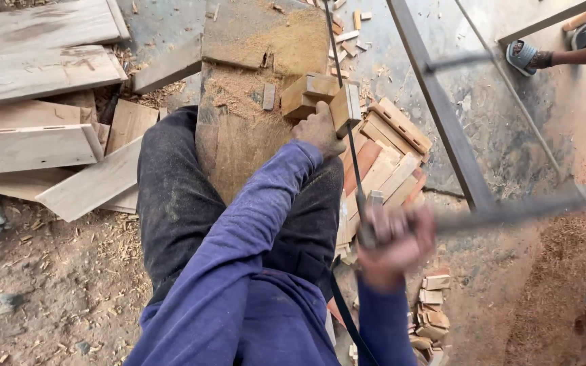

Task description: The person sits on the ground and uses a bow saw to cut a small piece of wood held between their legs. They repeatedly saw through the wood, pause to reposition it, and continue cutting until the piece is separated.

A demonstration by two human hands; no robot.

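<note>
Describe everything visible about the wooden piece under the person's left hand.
The wooden piece is a small pale block of raw light-brown wood, made up of squared chunks with clean-cut faces and sharp edges. It lies at the right edge of a wide, sawdust-covered plank that runs between the person's knees. The left hand presses on its near side. A thin saw blade crosses its right end; the right hand, blurred, has its grip on the saw's frame. Sawdust lies heaped just behind the block.
</note>
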